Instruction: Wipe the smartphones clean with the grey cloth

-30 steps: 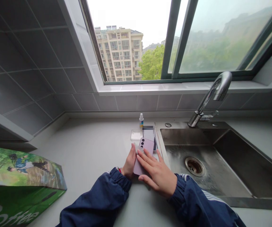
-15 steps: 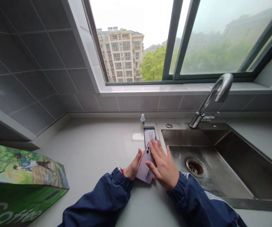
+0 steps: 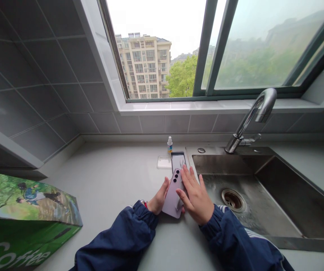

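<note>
A pale purple phone [image 3: 170, 205], its back with several dark camera lenses facing up, rests tilted in my left hand [image 3: 159, 197]. That hand wraps round the phone's left side and underside. My right hand [image 3: 197, 195] lies over the phone's right side with fingers stretched out, pressing a thin light-grey cloth [image 3: 178, 206] against the back; most of the cloth is hidden under the palm. Just beyond the phone lies a flat rectangular item with a dark top edge [image 3: 178, 153], partly covered. A clear phone case [image 3: 164, 162] and a small white-capped spray bottle [image 3: 170, 146] are close by.
To the right is a steel sink [image 3: 280, 210] with a drain [image 3: 233, 200] and a chrome faucet [image 3: 250, 120]. A green box with coffee lettering [image 3: 23, 237] stands at the left on the white counter [image 3: 117, 177]. A window is behind.
My right hand has slid slightly right and down across the phone's back, with the grey cloth under it. More of the camera lenses shows now. My left hand has hardly moved.
</note>
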Available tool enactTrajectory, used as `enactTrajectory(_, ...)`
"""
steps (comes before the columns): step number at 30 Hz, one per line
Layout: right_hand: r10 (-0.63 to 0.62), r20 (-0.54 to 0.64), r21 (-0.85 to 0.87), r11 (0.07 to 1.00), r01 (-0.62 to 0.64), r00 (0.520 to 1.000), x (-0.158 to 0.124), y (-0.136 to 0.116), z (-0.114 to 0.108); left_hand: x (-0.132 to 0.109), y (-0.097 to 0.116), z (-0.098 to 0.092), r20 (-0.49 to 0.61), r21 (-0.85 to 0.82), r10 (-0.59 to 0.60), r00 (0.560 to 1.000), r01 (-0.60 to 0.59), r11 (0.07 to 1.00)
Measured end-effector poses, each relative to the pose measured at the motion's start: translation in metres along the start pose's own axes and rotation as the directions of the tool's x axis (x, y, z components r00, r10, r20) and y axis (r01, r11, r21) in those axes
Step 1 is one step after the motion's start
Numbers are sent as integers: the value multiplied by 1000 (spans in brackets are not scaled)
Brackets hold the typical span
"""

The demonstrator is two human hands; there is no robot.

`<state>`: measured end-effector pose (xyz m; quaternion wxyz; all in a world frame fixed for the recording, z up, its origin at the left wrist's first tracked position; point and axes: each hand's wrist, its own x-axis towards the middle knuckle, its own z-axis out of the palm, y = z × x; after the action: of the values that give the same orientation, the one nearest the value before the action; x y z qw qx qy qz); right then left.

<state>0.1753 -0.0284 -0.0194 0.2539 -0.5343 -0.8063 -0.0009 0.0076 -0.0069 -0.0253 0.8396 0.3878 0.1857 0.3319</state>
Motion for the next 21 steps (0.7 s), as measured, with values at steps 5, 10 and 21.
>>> enactTrajectory(5,-39,-1,32,999,39,999,0,0,-2,-2,-2,-4,15,37,-36,999,36,999)
enactTrajectory(10,-60,9,30,998,59,998,1,-2,-4,-2,0,1,4,32,-31,1000,30,999)
enactTrajectory(21,-171,94,-3,985,172,981,-2,-8,-4,0,9,15,-83,-81,167,983,-173,982)
